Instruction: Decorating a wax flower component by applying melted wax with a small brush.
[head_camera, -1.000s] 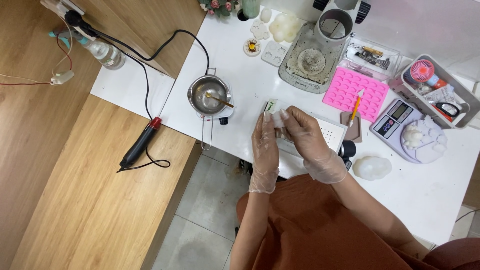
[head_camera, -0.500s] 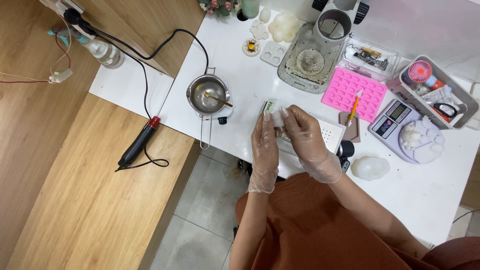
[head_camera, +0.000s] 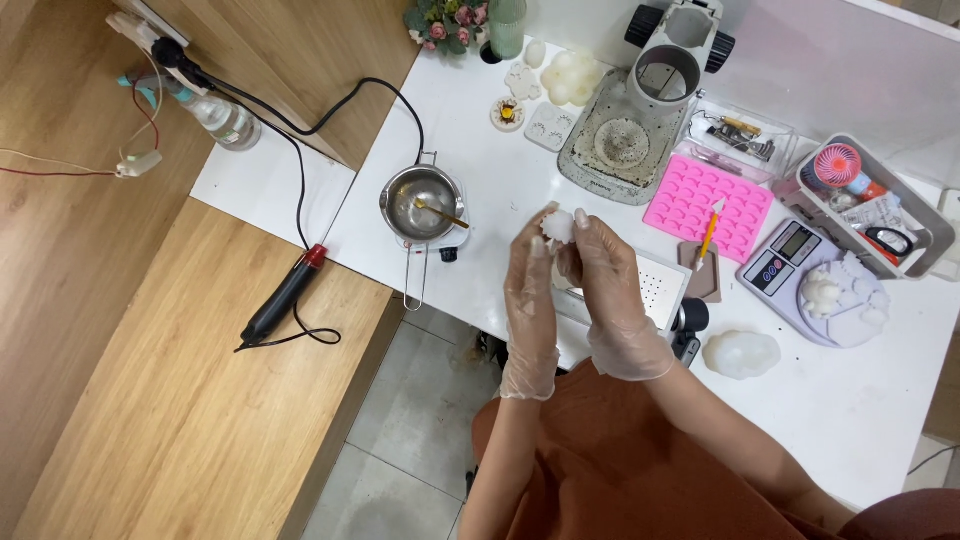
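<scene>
Small pot (head_camera: 422, 205) on the table (head_camera: 480, 150) left of both hands, mould tray (head_camera: 708, 198) and scale (head_camera: 790, 255) to their right

Both hands wear thin, clear plastic gloves, slightly crinkled and glossy; the left hand (head_camera: 530, 290) and right hand (head_camera: 612, 290) pinch a small white waxy lump (head_camera: 557, 226), matt and knobbly. The tabletop (head_camera: 500, 160) is smooth white laminate with a soft sheen. On it, left of the hands, sits a polished metal pot (head_camera: 421, 204). To the right lies a pink rubbery mould (head_camera: 710, 198), matt. Far left, the floor (head_camera: 150, 400) beside the tabletop shows pale wood grain.
</scene>
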